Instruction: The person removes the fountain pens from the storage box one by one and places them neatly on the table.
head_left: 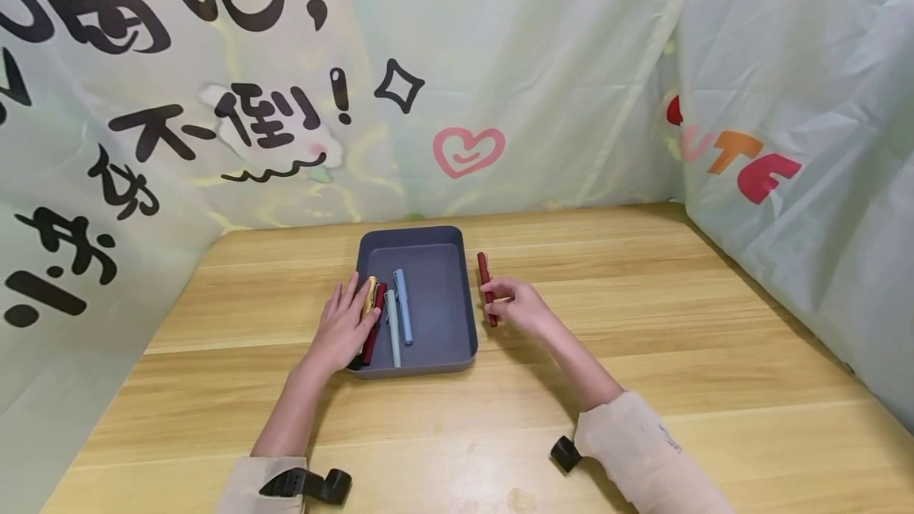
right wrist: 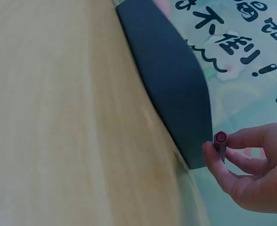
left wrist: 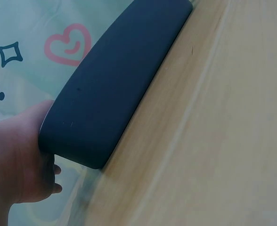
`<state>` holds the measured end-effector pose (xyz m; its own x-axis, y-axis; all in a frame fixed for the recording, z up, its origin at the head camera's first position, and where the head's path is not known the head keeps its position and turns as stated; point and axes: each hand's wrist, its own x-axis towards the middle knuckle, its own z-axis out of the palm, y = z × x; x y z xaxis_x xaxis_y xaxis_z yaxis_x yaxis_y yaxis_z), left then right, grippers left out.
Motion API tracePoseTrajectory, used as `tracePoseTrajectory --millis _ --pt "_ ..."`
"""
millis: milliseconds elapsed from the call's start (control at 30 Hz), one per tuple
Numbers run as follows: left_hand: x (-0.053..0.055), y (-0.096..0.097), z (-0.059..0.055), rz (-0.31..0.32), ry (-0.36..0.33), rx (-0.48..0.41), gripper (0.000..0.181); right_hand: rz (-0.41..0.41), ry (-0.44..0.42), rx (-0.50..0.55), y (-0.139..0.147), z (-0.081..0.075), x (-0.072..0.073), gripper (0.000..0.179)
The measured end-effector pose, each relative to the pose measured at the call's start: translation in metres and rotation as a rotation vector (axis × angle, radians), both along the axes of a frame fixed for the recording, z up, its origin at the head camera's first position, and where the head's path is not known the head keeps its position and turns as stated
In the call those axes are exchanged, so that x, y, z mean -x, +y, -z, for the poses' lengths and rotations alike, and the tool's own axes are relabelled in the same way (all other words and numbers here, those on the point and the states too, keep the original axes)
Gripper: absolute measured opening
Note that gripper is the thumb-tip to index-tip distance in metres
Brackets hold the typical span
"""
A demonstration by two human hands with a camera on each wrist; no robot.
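Note:
A dark grey tray [head_left: 439, 371] holds a yellow pen [head_left: 370, 294], a dark red pen [head_left: 373, 331], a pale grey-green pen [head_left: 394, 331] and a light blue pen [head_left: 404, 304]. My left hand [head_left: 345, 327] rests over the tray's left side, fingers fairly straight, thumb reaching over the yellow and red pens and partly hiding them. Just outside the tray's right wall, my right hand [head_left: 520, 306] pinches another dark red pen [head_left: 481, 266] between thumb and fingers. The right wrist view shows that pen [right wrist: 221, 137] end-on in the fingertips.
The tray stands on a wooden table [head_left: 614, 284]. Behind the table hangs a printed cloth [head_left: 571, 78], and a second cloth side [head_left: 807, 101] runs along the right edge. Black wrist cameras sit on both sleeves [head_left: 631, 435].

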<state>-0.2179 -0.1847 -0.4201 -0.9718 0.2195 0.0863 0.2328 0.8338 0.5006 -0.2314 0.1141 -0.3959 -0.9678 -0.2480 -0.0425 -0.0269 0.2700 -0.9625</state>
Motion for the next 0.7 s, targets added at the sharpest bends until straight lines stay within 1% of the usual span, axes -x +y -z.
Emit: tracePoseTrajectory --millis 200,433,700 --pt "0.0 0.0 0.0 -0.002 0.007 0.008 0.056 0.043 -0.047 0.054 0.0 0.011 0.004 0.033" --pt "0.0 -0.001 0.001 -0.002 0.003 0.004 0.056 0.062 -0.039 0.041 0.001 0.019 0.005 0.032" --pt "0.0 0.0 0.0 -0.006 -0.001 0.011 0.056 0.083 -0.048 0.041 0.002 0.021 0.005 0.033"
